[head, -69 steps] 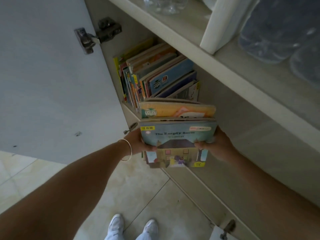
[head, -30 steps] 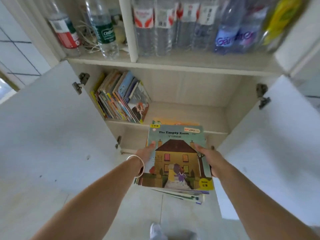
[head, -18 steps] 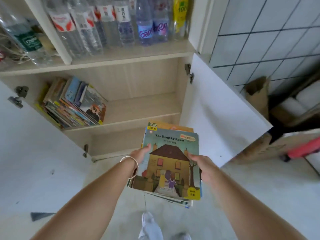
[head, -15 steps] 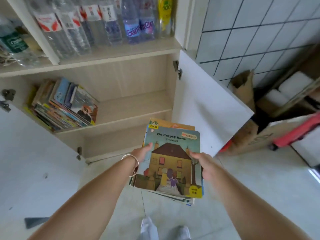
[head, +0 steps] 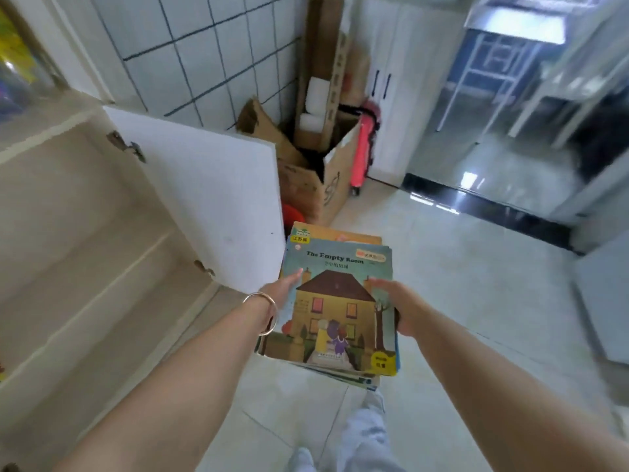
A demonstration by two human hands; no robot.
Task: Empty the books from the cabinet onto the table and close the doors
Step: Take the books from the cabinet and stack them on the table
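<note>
- Open floor (head: pixel 459 267) ahead and to the right.
- Blocked on the left by the open cabinet door (head: pixel 211 206).
- Just beyond, a cardboard box (head: pixel 316 185) against the tiled wall (head: pixel 190 46).

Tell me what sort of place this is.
Probably a utility or storage corner of a home or office: a white-tiled wall with dark grout, an open-doored beige wooden cabinet, and a brown cardboard box of clutter on a glossy pale tile floor.
</note>
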